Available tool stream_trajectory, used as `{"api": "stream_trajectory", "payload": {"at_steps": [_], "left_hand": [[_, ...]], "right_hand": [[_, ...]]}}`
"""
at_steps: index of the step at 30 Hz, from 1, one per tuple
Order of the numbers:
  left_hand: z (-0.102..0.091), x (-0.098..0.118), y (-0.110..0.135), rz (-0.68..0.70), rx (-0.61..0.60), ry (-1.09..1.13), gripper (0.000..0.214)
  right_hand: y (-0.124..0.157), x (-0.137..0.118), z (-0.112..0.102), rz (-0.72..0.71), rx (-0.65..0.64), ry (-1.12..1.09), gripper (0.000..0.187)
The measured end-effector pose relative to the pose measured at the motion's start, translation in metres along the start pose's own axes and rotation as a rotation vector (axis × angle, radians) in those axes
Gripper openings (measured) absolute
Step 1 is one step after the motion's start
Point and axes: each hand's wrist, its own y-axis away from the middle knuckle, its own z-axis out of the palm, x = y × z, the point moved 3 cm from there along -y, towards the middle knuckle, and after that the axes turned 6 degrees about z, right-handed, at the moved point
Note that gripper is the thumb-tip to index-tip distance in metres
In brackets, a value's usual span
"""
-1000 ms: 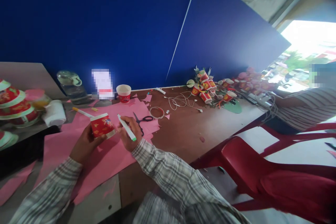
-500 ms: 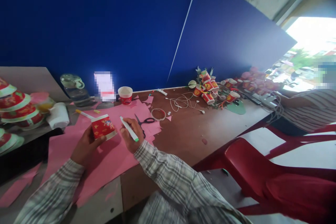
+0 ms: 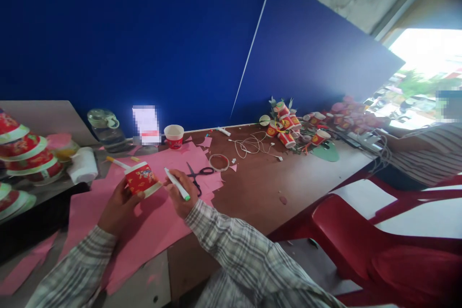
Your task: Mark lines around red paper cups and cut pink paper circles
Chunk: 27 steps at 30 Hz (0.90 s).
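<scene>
My left hand [image 3: 121,204] grips a red patterned paper cup [image 3: 141,179], tilted on its side above a large pink paper sheet [image 3: 155,221]. In my right hand [image 3: 183,192] is a white marker [image 3: 176,183] with a green end, held just right of the cup and apart from it. Dark-handled scissors [image 3: 197,173] lie partly spread on the pink paper, beyond my right hand. A yellow-tipped marker [image 3: 117,162] rests behind the cup. Farther back stands another red paper cup [image 3: 173,137], upright near the blue wall.
Stacked red cups [image 3: 29,154], a white roll [image 3: 82,166] and a water bottle [image 3: 106,130] stand left. A tape ring [image 3: 219,162], white cables [image 3: 250,144] and a cup arrangement [image 3: 285,125] lie right. A red chair [image 3: 346,231] and another person [image 3: 426,154] are farther right.
The view has shifted slightly, so the scene sits a little lower. Both hands keep their holds on the cup and the marker.
</scene>
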Motion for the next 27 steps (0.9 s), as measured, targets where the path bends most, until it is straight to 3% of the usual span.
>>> {"api": "stream_trajectory", "payload": {"at_steps": [13, 19, 27], "left_hand": [[0.0009, 0.0011, 0.002, -0.008, -0.013, 0.05, 0.08], [0.0008, 0.0006, 0.0018, -0.015, -0.01, 0.015, 0.083], [0.0003, -0.0016, 0.0004, 0.042, 0.005, -0.038, 0.082]], "right_hand": [[0.0025, 0.0058, 0.001, 0.049, 0.072, -0.043, 0.03], [0.0053, 0.0034, 0.0039, 0.112, -0.009, -0.121, 0.033], [0.0054, 0.0016, 0.0044, 0.037, -0.032, 0.021, 0.036]]}}
